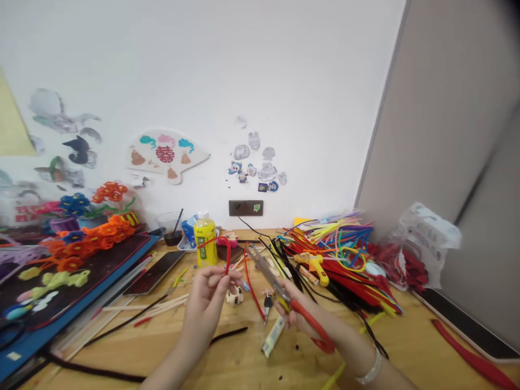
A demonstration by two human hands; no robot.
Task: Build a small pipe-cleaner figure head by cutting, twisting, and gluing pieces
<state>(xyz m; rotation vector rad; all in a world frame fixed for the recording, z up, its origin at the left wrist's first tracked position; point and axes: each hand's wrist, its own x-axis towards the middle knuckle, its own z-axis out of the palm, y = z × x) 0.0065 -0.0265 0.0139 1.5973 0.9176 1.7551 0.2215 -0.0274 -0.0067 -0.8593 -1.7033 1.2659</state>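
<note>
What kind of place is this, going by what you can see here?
Probably a craft workspace, perhaps a home hobby corner. A heap of colored pipe cleaners covers part of the wooden desk, orange pipe-cleaner flowers lie finished nearby, and the right hand holds red-handled scissors.

A red fuzzy pipe cleaner (226, 254), bent into an arch, stands pinched in the left hand (205, 300) — beside it, steel scissors (268, 273) with red handles slant up-left from the right hand (298, 317) — blades foremost.
</note>
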